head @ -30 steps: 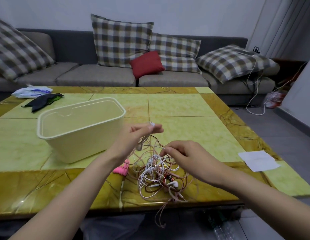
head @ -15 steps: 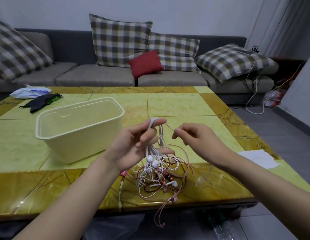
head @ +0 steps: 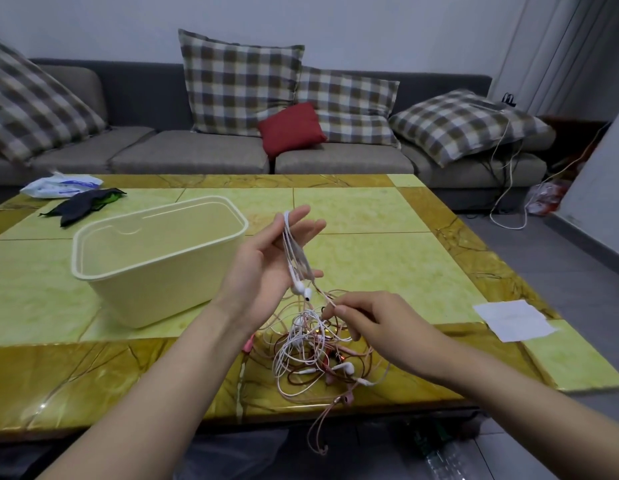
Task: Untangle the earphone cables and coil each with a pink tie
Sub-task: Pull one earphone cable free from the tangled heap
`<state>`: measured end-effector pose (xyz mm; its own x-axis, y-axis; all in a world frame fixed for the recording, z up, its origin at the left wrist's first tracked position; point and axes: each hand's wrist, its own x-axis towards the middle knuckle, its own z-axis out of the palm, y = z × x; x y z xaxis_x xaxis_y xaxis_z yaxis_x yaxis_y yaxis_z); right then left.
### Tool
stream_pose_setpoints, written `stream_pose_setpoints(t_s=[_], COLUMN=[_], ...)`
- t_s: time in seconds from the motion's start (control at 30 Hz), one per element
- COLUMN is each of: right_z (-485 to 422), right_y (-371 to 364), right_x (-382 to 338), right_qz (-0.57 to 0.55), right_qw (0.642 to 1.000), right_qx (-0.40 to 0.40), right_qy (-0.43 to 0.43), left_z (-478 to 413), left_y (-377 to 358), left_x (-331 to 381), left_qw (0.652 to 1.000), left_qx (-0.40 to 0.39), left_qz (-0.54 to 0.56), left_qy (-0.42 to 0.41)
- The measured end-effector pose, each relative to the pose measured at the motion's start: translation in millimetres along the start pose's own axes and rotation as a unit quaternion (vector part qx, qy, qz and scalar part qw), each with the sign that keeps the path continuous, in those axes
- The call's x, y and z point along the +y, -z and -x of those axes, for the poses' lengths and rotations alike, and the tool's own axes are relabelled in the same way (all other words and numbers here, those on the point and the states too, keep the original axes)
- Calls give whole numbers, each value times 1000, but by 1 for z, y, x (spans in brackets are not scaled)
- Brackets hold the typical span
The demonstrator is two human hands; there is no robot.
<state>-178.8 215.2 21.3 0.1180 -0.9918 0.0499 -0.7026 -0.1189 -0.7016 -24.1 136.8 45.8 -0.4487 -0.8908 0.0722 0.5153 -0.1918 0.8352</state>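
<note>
A tangle of white, pink and brown earphone cables (head: 311, 355) lies on the near gold border of the table (head: 387, 258). My left hand (head: 266, 261) is raised above it, fingers pointing up. A white earphone cable (head: 290, 251) is looped over those fingers, my thumb lies across its strands, and two white earbuds (head: 302, 290) dangle below the palm. My right hand (head: 373, 323) is lower, just over the tangle, pinching a pink cable (head: 327, 299) that runs up to my left hand. A pink tie (head: 248, 342) peeks out beside my left forearm.
A cream plastic tub (head: 155, 258) stands left of my hands. A white paper slip (head: 512, 318) lies at the right edge, and a black cloth (head: 83, 206) and white packet (head: 62, 185) at the far left. One pink cable end (head: 321, 434) hangs over the near edge. A sofa stands behind.
My left hand lifted the white cable and straightened its fingers, so the cable now loops over them. My right hand rose toward it, then dropped back to the tangle, pinching a pink cable.
</note>
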Motion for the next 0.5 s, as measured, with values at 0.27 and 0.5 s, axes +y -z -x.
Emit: stream_pose_setpoints(t_s=[0.27, 0.5], right_z=[3, 3], right_y=[13, 30], right_x=[-8, -16], right_qz=[7, 97], right_qw=[1000, 994], right_qx=[-21, -36], right_qy=[13, 45], left_z=[5, 10], left_y=[13, 4], left_x=[-10, -17], left_qw=[915, 873], left_qx=[-65, -162], left_qz=[-398, -453], left_qy=[-13, 72])
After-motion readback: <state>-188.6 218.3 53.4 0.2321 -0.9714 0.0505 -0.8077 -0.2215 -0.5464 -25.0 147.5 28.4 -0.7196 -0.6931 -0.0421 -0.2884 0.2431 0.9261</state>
